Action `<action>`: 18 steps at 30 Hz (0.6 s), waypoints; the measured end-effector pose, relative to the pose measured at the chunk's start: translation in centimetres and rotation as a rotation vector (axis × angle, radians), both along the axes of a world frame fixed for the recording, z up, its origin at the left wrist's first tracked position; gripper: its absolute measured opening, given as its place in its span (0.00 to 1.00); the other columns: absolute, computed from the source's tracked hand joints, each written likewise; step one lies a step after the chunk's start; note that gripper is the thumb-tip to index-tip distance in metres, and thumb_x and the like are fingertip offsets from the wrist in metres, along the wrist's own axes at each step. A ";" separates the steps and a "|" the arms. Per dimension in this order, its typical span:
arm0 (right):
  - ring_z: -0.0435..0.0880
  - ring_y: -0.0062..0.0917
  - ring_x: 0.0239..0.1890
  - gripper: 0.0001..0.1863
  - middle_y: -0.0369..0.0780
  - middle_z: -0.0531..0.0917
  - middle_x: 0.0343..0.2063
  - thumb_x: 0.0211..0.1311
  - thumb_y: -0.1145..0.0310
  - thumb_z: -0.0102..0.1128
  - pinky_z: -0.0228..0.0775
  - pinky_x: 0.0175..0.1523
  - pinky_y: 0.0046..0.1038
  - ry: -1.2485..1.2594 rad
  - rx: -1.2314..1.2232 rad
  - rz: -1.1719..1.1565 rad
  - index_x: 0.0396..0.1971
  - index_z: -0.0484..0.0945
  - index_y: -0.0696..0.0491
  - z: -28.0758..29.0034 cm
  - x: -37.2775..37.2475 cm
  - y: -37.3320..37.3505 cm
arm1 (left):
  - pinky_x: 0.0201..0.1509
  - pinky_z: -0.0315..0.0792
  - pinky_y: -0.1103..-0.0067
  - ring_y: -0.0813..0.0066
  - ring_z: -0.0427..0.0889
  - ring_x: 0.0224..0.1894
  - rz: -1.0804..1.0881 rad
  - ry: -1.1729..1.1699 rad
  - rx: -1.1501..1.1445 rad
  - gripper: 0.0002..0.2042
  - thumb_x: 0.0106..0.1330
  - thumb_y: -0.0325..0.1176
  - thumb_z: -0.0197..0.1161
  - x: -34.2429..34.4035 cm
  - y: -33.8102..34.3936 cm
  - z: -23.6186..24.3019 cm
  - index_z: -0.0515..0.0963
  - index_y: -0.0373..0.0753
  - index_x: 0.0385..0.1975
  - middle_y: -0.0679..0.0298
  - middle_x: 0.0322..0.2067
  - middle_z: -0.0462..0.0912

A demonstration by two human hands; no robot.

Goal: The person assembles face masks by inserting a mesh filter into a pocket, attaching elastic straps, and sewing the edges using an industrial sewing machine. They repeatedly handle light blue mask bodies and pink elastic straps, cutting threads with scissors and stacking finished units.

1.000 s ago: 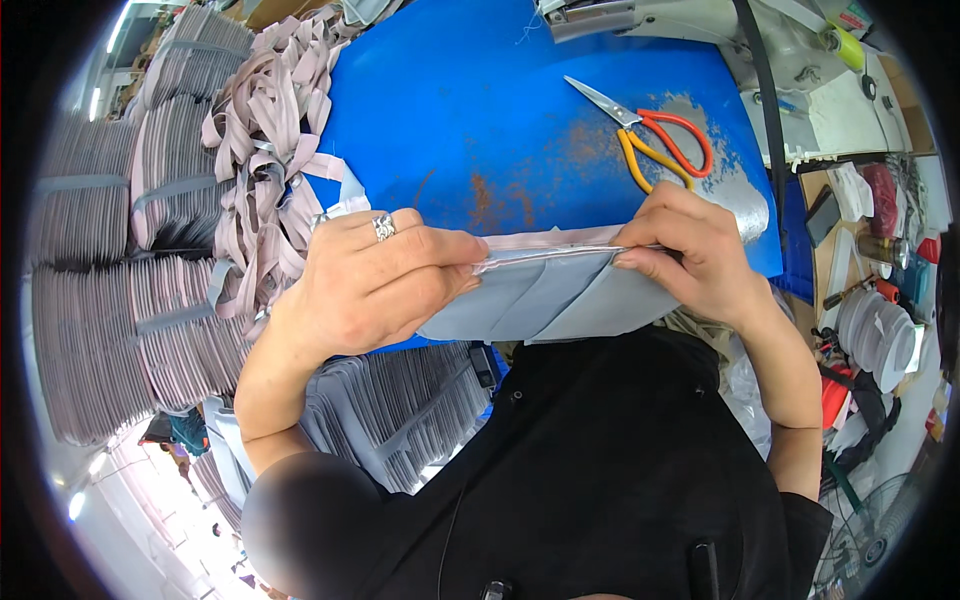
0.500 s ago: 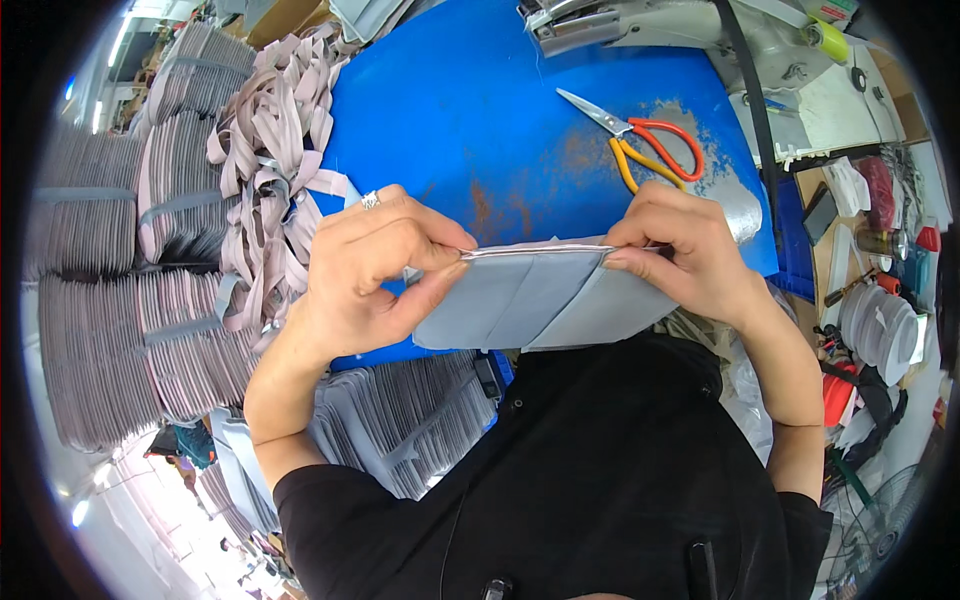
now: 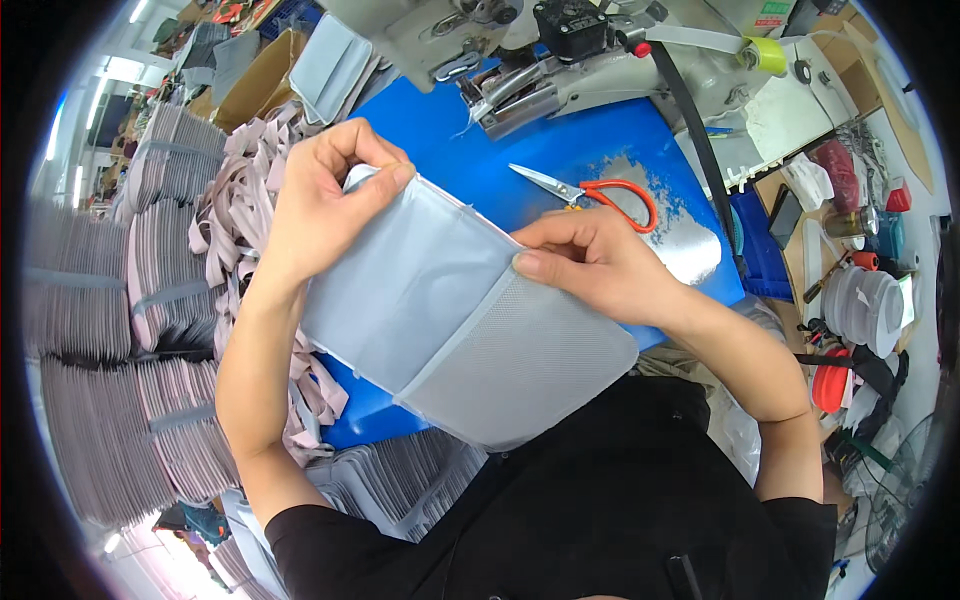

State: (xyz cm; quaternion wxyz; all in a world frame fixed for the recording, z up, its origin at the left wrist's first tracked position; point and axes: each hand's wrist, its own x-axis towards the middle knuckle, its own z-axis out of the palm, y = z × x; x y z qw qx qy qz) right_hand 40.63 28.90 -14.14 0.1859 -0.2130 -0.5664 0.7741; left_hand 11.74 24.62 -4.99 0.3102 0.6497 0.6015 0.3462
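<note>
Cloth piece [image 3: 410,270], gray, held partly over blue table [image 3: 440,130]. Left hand [image 3: 335,195] pinches upper edge near corner; right hand [image 3: 595,260] pinches same edge by mesh [image 3: 520,350]. Looks light, soft, bendy; best held by edges.

**Left hand [image 3: 335,200] raised above the right hand [image 3: 600,262], both pinching**

The person's bare arms come up from below, elbows bent outward and hands apart. The left forearm [image 3: 252,365] rises steeply; its hand tilts inward, thumb reaching rightward, fingers curled behind. The right forearm [image 3: 750,358] slants up and inward, its wrist [image 3: 668,303] nearly straight. The right thumb [image 3: 540,266] presses just below a bent index finger [image 3: 545,231], pointing left.
</note>
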 end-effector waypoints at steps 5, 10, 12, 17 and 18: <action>0.79 0.13 0.36 0.14 0.31 0.85 0.32 0.76 0.66 0.66 0.73 0.43 0.21 0.018 0.111 -0.069 0.51 0.87 0.61 -1.7 -1.2 1.6 | 0.54 0.74 0.77 0.78 0.83 0.41 0.016 -0.010 -0.035 0.07 0.66 0.28 0.72 -1.0 3.6 -1.3 0.81 0.34 0.31 0.62 0.34 0.87; 0.79 0.13 0.37 0.14 0.32 0.86 0.33 0.76 0.64 0.66 0.72 0.44 0.21 -0.012 0.063 -0.139 0.49 0.88 0.60 -2.1 -2.2 2.1 | 0.54 0.74 0.78 0.78 0.83 0.41 0.037 -0.007 -0.070 0.08 0.66 0.30 0.74 -1.8 5.5 -3.1 0.83 0.33 0.33 0.63 0.35 0.87; 0.80 0.14 0.37 0.15 0.33 0.87 0.34 0.76 0.64 0.66 0.73 0.44 0.21 -0.005 0.005 -0.147 0.48 0.89 0.60 -1.9 -2.5 2.6 | 0.52 0.74 0.79 0.79 0.82 0.41 0.061 -0.044 -0.079 0.08 0.66 0.30 0.74 -2.1 6.2 -3.3 0.83 0.33 0.35 0.64 0.36 0.87; 0.82 0.15 0.37 0.16 0.36 0.89 0.35 0.75 0.64 0.66 0.75 0.43 0.21 -0.004 -0.077 -0.194 0.48 0.88 0.63 -1.5 -3.3 4.2 | 0.46 0.74 0.82 0.83 0.81 0.40 0.126 -0.199 -0.109 0.09 0.64 0.28 0.73 -2.5 8.7 -4.6 0.86 0.31 0.41 0.65 0.39 0.88; 0.83 0.15 0.37 0.16 0.37 0.89 0.36 0.75 0.64 0.66 0.75 0.43 0.21 -0.008 -0.093 -0.197 0.48 0.88 0.64 -1.3 -3.4 4.5 | 0.45 0.75 0.82 0.82 0.82 0.40 0.119 -0.190 -0.104 0.10 0.64 0.27 0.73 -2.7 9.0 -4.7 0.86 0.30 0.42 0.65 0.39 0.88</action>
